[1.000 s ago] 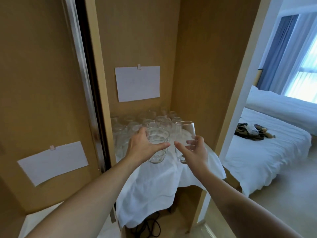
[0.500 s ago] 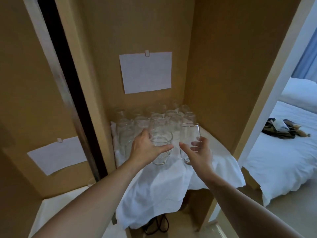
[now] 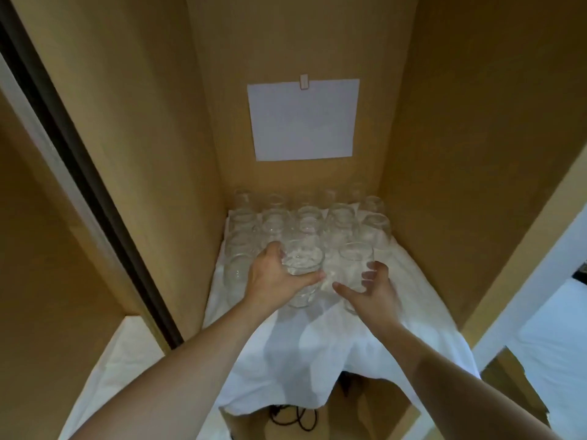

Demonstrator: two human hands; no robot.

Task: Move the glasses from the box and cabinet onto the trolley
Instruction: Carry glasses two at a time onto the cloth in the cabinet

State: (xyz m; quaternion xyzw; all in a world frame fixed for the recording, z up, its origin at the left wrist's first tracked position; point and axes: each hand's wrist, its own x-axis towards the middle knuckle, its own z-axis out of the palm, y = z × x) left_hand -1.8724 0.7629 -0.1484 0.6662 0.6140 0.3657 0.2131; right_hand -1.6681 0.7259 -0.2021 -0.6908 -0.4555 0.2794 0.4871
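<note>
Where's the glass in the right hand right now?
In the head view, the tall glass is right of centre, gripped by the right hand over the white cloth, beside the left hand's glass, before the cluster.

Nothing can be read anywhere in view. The one likely carrier of writing is the paper (image 3: 303,119) clipped to the cabinet's back wall, above and beyond both grips, and its face shows plain white with no legible letters, numbers or marks. The glasses (image 3: 340,217) carry no visible label, brand or print, though they are clear and somewhat blurred, so fine etching could not be told. The cloth (image 3: 317,350) under them is plain white, and the cabinet walls (image 3: 460,138) on either side of the grips bear no sign or sticker.
</note>
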